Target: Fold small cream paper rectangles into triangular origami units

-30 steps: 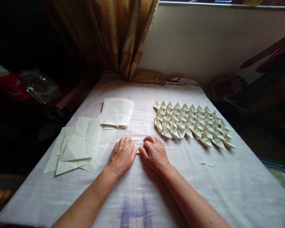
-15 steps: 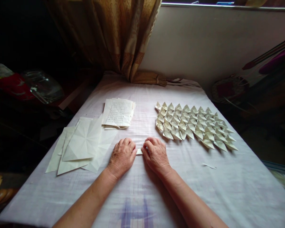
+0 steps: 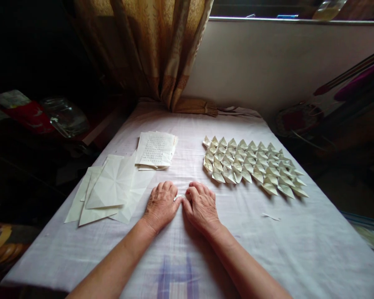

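My left hand (image 3: pixel 161 206) and my right hand (image 3: pixel 202 205) rest side by side on the table, thumbs nearly meeting. Between them a small strip of folded paper (image 3: pixel 179 197) shows, mostly covered by the fingers. Both hands are closed on it, fingers curled down against the cloth. Left of my left hand lie loose creased paper sheets (image 3: pixel 110 185), overlapping one another. Beyond it sits a stack of written paper sheets (image 3: pixel 154 148). Folded paper pieces with pointed tips (image 3: pixel 244 160) stand in rows to the right, beyond my right hand.
A pale cloth (image 3: pixel 274 257) covers the table. On its right side lies a thin white paper scrap (image 3: pixel 271 216). A gold curtain (image 3: pixel 165 54) hangs at the table's far edge, by the wall (image 3: pixel 255 66). Something red (image 3: pixel 29 118) and clear plastic (image 3: pixel 65 118) are off to the left.
The hands have drawn closer together, and less of the folded paper shows between them. The view has tilted slightly upward.
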`<action>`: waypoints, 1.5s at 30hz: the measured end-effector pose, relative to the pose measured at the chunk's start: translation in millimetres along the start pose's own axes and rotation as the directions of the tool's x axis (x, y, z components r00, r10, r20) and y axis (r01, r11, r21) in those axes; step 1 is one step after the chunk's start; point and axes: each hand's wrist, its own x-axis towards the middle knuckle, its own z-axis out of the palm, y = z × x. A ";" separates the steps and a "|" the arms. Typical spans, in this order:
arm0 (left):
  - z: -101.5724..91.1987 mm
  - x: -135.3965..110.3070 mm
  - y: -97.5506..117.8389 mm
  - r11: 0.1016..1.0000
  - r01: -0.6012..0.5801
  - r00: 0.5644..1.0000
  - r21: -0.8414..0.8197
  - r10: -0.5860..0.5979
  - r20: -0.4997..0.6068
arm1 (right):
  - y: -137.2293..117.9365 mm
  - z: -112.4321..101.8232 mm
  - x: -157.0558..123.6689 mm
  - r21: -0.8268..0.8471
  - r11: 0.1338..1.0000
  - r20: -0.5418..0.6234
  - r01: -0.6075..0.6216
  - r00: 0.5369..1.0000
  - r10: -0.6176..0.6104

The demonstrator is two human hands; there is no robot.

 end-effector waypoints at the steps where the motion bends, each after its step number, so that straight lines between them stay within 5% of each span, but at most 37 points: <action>1: 0.1 -0.3 -0.7 1.000 -0.004 1.000 -0.007 0.004 -0.001 | -0.8 0.5 0.2 0.004 1.000 0.002 -0.018 1.000 0.018; 17: -0.7 3.3 -20.4 0.942 -0.062 0.996 -0.330 0.078 0.035 | 26.6 -10.2 -1.3 0.018 0.999 0.024 -0.042 0.999 0.042; 21: -2.5 4.2 -18.2 0.949 -0.040 0.997 -0.313 0.059 0.051 | 21.2 -10.7 -7.5 -0.001 0.995 0.024 0.101 0.995 -0.101; 25: -2.5 3.1 -17.3 0.951 -0.026 0.998 -0.309 0.045 0.053 | 10.5 -14.0 -17.1 -0.005 0.957 0.212 0.289 0.936 -0.282; 31: 0.5 3.1 -20.9 0.940 -0.038 0.998 -0.338 0.055 0.040 | 12.1 -20.5 -22.3 -0.073 0.966 0.334 0.246 0.919 -0.209; 40: 1.1 -13.8 -7.7 0.980 -0.069 0.995 -0.188 0.053 -0.090 | 27.7 -26.2 -30.1 -0.134 0.977 0.256 0.167 0.958 -0.128; 42: 5.0 -23.5 1.4 0.977 -0.167 0.979 -0.135 0.148 -0.137 | 27.3 -24.9 -30.3 -0.133 0.977 0.248 0.165 0.960 -0.129; 45: 10.7 -33.9 10.7 0.954 -0.283 0.959 -0.102 0.277 -0.062 | 26.6 -24.2 -30.2 -0.128 0.981 0.256 0.149 0.960 -0.112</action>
